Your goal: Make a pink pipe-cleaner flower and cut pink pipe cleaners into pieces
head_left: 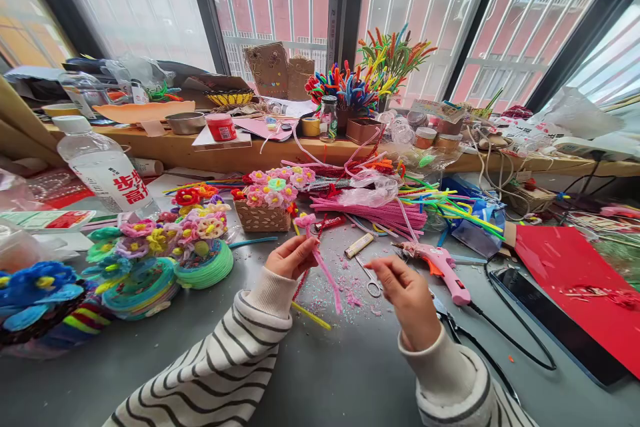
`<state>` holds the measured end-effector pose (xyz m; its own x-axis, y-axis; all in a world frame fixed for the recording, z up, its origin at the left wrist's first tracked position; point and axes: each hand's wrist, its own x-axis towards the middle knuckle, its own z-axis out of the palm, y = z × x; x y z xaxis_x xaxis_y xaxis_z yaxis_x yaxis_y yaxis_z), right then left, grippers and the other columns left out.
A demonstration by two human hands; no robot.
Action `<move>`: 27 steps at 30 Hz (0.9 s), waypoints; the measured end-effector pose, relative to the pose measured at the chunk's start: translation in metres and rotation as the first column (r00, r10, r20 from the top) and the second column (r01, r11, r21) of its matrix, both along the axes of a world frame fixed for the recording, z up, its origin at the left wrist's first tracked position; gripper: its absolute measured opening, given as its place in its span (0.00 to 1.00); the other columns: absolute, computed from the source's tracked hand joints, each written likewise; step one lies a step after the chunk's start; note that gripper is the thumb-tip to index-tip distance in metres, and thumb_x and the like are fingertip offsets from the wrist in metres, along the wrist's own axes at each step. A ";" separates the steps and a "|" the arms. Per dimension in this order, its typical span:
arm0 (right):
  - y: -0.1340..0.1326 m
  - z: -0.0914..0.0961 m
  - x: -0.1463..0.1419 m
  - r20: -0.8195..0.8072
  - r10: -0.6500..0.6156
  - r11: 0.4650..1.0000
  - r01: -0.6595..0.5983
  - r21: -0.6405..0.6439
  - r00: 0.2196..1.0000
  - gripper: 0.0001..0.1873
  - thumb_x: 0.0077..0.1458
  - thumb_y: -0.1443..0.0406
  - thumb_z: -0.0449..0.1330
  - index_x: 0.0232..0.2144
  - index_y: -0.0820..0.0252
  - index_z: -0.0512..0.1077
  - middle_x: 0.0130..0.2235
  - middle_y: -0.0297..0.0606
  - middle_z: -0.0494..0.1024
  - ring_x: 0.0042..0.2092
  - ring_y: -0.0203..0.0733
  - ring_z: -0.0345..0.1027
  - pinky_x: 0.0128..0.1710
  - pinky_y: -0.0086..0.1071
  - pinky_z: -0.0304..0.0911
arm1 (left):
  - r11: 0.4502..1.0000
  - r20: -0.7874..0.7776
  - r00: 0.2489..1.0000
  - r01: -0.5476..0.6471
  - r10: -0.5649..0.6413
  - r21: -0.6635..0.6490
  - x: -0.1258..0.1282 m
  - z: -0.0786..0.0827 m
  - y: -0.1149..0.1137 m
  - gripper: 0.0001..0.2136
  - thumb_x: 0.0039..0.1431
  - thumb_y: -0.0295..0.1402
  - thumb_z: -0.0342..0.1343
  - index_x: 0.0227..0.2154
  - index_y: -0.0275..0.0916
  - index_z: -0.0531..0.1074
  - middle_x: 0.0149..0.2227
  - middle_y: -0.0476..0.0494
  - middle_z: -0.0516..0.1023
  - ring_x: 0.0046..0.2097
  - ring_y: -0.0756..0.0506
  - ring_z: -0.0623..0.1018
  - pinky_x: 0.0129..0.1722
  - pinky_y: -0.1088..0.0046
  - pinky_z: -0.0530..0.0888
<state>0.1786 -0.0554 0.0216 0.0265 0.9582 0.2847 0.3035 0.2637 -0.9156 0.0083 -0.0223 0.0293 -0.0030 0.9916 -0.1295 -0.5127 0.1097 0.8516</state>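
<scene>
Two striped sleeves are seen at the bottom edge, nearest the camera, set over a grey table. By the left hand a pink flower is grasped between thumb and fingers, at the stem just below the bloom; the stem, a fuzzy pipe cleaner, is slanted down to the right, over the middle of the table. The right hand is raised well apart from the flower, fingers curled, thumb and forefinger brought close together; whether anything small is pinched there cannot be told.

Between the hands, pink scraps and glitter are scattered on the table. A pair of scissors is partly hidden behind the right fingertips, with a lighter laid near. A yellow pipe cleaner is seen below the left hand.

To the right, a pink glue gun is laid on its side; a phone is placed beside red paper. Behind the hands, pink pipe cleaners are bundled beside a brown pot filled with pink flowers. Further flower pots are crowded at left, a water bottle behind them.
</scene>
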 end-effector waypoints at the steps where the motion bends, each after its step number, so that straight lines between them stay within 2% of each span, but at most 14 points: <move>1: 0.003 0.000 0.006 0.036 -0.042 0.999 0.041 0.030 0.998 0.13 0.49 0.59 0.49 0.25 0.63 0.68 0.22 0.33 0.64 0.24 0.33 0.58 0.21 0.26 0.53 | 1.000 0.010 1.000 0.015 -0.015 0.011 -0.002 0.000 0.001 0.11 0.29 0.34 0.61 0.19 0.35 0.71 0.16 0.53 0.70 0.20 0.55 0.70 0.22 0.82 0.68; 4: 0.010 -0.003 0.020 0.303 -0.081 0.993 0.051 0.107 0.950 0.12 0.47 0.60 0.51 0.21 0.62 0.68 0.23 0.34 0.66 0.24 0.34 0.59 0.23 0.28 0.54 | 0.994 0.003 0.997 0.081 -0.081 0.080 -0.006 0.002 0.002 0.11 0.33 0.35 0.59 0.22 0.35 0.70 0.15 0.53 0.68 0.21 0.53 0.71 0.23 0.80 0.69; 7: 0.014 -0.013 0.026 0.609 -0.044 0.996 -0.014 0.091 0.792 0.10 0.45 0.61 0.53 0.19 0.61 0.68 0.22 0.34 0.66 0.23 0.35 0.60 0.24 0.29 0.54 | 0.983 0.003 0.993 0.115 -0.117 0.143 -0.009 0.001 0.004 0.10 0.35 0.34 0.59 0.23 0.34 0.69 0.14 0.54 0.67 0.19 0.55 0.69 0.20 0.82 0.68; 10: 0.015 -0.025 0.026 0.760 -0.114 0.992 0.039 0.117 0.639 0.08 0.44 0.62 0.55 0.19 0.60 0.68 0.24 0.36 0.66 0.25 0.38 0.62 0.23 0.29 0.54 | 0.976 -0.013 0.992 0.124 -0.124 0.181 -0.010 -0.003 0.006 0.10 0.37 0.35 0.58 0.23 0.34 0.68 0.14 0.54 0.66 0.18 0.55 0.68 0.18 0.82 0.67; 13: 0.013 -0.031 0.021 0.819 -0.216 0.976 0.125 0.176 0.532 0.04 0.42 0.65 0.56 0.21 0.60 0.66 0.26 0.37 0.65 0.27 0.39 0.63 0.23 0.29 0.54 | 0.993 -0.044 0.996 0.076 -0.072 0.089 -0.009 -0.004 0.006 0.10 0.36 0.34 0.58 0.22 0.34 0.66 0.16 0.52 0.70 0.21 0.52 0.71 0.22 0.79 0.70; 15: 0.012 -0.031 0.018 0.834 -0.234 0.971 0.157 0.179 0.500 0.03 0.42 0.66 0.55 0.22 0.61 0.66 0.27 0.38 0.65 0.27 0.40 0.63 0.23 0.30 0.54 | 0.999 -0.050 0.998 0.046 -0.046 0.003 -0.008 -0.004 0.007 0.10 0.36 0.33 0.58 0.21 0.33 0.65 0.20 0.49 0.73 0.25 0.50 0.74 0.26 0.76 0.71; 20: 0.012 -0.030 0.016 0.869 -0.172 0.974 0.215 0.078 0.465 0.02 0.41 0.69 0.53 0.21 0.63 0.65 0.26 0.40 0.65 0.25 0.41 0.64 0.21 0.30 0.53 | 0.996 -0.091 0.994 0.049 -0.056 -0.077 -0.005 -0.005 0.008 0.09 0.38 0.29 0.57 0.23 0.34 0.62 0.22 0.46 0.75 0.25 0.49 0.75 0.23 0.77 0.71; 24: 0.012 -0.036 0.019 0.900 -0.132 0.962 0.272 0.016 0.416 0.02 0.37 0.69 0.53 0.19 0.63 0.65 0.25 0.41 0.66 0.24 0.43 0.64 0.18 0.30 0.51 | 0.997 -0.145 0.989 0.025 -0.035 -0.073 -0.001 -0.006 0.007 0.12 0.34 0.28 0.59 0.23 0.33 0.63 0.19 0.48 0.73 0.23 0.50 0.74 0.22 0.78 0.71; 27: 0.013 -0.039 0.021 0.894 -0.139 0.962 0.272 0.020 0.426 0.02 0.36 0.69 0.52 0.17 0.62 0.65 0.23 0.40 0.66 0.22 0.41 0.63 0.17 0.29 0.51 | 0.997 -0.156 0.987 0.027 -0.037 -0.066 0.001 -0.005 0.005 0.13 0.30 0.28 0.61 0.23 0.33 0.64 0.20 0.49 0.73 0.23 0.50 0.74 0.22 0.78 0.71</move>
<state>0.1994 -0.0427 -0.0178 0.0261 0.9850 0.1703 0.9911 -0.0032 -0.1329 0.0089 -0.0172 0.0240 0.0032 0.9814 -0.1922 -0.3688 0.1798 0.9120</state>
